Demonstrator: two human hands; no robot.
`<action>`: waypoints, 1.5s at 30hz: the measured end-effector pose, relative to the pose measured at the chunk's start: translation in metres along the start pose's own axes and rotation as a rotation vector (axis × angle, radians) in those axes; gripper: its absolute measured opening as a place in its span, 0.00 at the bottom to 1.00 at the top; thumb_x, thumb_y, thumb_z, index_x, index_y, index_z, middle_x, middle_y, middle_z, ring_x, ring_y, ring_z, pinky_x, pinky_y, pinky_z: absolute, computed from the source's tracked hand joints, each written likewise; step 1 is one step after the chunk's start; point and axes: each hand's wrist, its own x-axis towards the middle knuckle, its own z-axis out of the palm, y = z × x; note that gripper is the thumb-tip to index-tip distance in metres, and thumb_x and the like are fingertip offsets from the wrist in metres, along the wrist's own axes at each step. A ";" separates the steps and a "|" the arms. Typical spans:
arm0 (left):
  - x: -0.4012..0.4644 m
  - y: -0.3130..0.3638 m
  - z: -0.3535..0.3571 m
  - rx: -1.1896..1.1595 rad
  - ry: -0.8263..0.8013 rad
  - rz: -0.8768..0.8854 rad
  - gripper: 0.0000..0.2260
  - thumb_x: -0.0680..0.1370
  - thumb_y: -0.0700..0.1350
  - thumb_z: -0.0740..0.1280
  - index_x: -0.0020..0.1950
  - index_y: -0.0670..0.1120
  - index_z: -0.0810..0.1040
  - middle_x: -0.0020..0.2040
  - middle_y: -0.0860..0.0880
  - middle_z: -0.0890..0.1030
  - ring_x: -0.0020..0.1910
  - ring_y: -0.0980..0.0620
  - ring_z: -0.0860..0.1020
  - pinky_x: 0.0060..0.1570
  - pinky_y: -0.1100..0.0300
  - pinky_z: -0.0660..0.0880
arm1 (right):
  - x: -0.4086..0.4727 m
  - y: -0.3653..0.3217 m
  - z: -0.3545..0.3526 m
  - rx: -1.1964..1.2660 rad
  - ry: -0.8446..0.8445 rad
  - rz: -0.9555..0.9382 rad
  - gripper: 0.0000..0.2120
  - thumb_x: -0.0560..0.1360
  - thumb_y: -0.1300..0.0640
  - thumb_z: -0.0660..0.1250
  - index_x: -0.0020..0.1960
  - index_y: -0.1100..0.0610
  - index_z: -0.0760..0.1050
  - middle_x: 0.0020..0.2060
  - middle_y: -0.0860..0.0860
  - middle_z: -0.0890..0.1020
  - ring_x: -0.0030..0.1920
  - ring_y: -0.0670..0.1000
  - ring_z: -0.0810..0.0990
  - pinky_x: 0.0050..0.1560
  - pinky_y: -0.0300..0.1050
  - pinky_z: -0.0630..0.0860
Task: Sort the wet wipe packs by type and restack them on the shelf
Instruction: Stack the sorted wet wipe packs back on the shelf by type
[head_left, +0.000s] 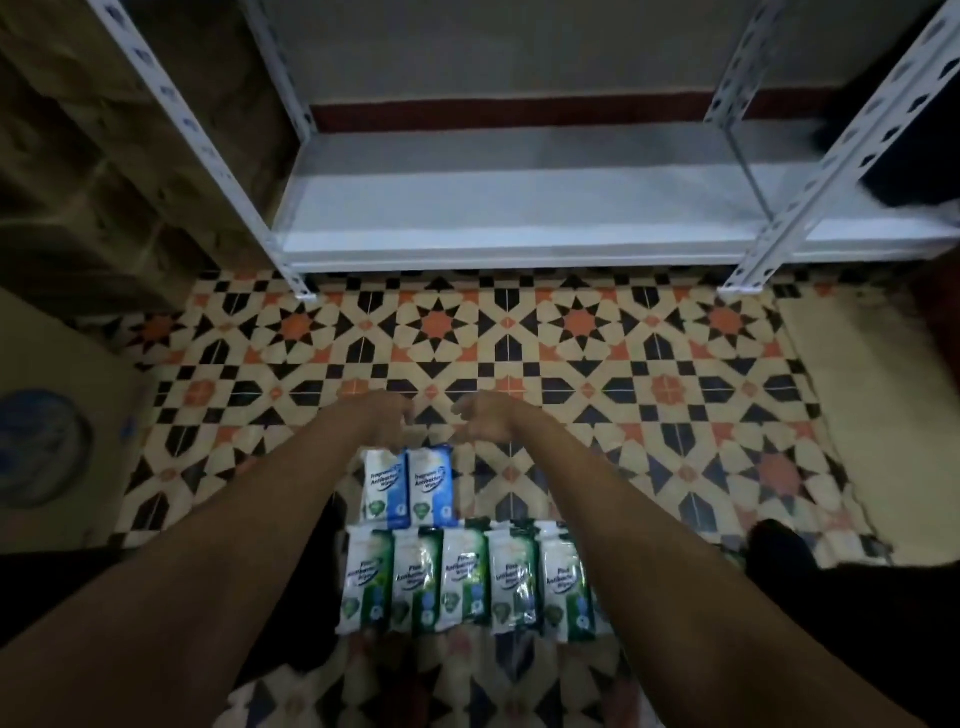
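head view: wet wipe packs laid out on patterned floor (597, 364) before white shelf (519, 228).
left hand (387, 421) and right hand (485, 423) side by side above two blue packs (408, 488), fingers loosely curled, gripping nothing; five green packs (465, 582) in a row nearer.

floor (571, 338): patterned tile | on it: two blue packs (408, 486) side by side; five green packs (467, 582) in a row, nearer; shelf (519, 228) feet
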 end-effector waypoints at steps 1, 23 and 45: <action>0.005 -0.002 0.007 0.028 -0.039 -0.019 0.26 0.74 0.42 0.76 0.70 0.49 0.72 0.66 0.46 0.75 0.53 0.49 0.75 0.43 0.59 0.72 | 0.006 -0.004 0.009 -0.037 -0.066 -0.008 0.37 0.76 0.50 0.73 0.79 0.55 0.61 0.77 0.56 0.66 0.74 0.58 0.67 0.67 0.49 0.69; 0.055 -0.024 0.074 0.060 -0.113 -0.069 0.53 0.56 0.47 0.87 0.76 0.46 0.65 0.72 0.47 0.70 0.68 0.44 0.72 0.66 0.48 0.72 | 0.078 0.007 0.072 -0.247 -0.163 0.015 0.55 0.57 0.49 0.86 0.78 0.54 0.61 0.73 0.55 0.65 0.73 0.60 0.65 0.69 0.61 0.70; 0.065 0.103 0.070 -0.074 0.562 0.284 0.37 0.69 0.36 0.78 0.74 0.47 0.65 0.71 0.49 0.67 0.70 0.48 0.64 0.66 0.55 0.67 | -0.011 0.109 0.024 -0.536 0.555 -0.080 0.38 0.70 0.59 0.76 0.75 0.54 0.61 0.69 0.52 0.70 0.67 0.57 0.67 0.63 0.53 0.73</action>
